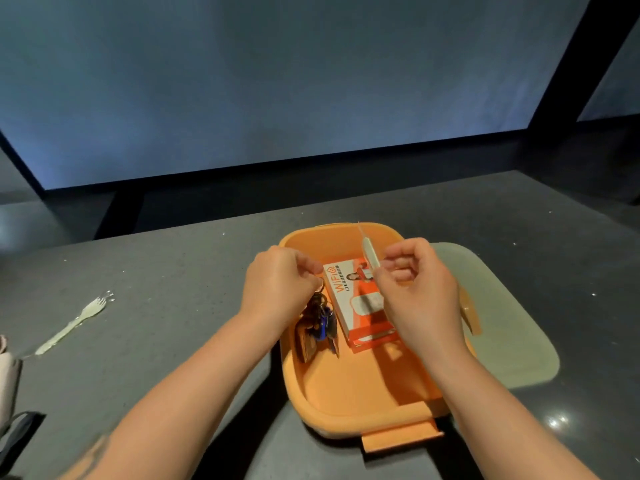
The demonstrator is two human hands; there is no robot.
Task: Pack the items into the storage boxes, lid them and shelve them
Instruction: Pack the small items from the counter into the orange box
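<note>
Orange box (349,386) sits open on the dark bench (173,289), centre-right of view, latch tab (401,434) at its 6 o'clock edge. Pale lid (512,341) lies flat on the bench at the box's 3 o'clock, touching or slightly under its rim; cannot tell which.

Inside the box: orange-and-white WiFi carton (360,306) lying flat toward 12 o'clock; key bunch (320,327) at 9 o'clock, against the left wall.

Left hand (277,285) over the box's left rim, fingers (308,268) curled, pinching the ring at the top of the key bunch. Keys hang down into the box.

Right hand (415,292) over the box's right half, fingers (398,258) curled, pinching a slim white tool (370,252) that points toward 12 o'clock above the carton.

White fork (74,322) on the bench at 9 o'clock, well apart from the box. Pale fabric item (7,375) at the left edge of view, only partly visible.
</note>
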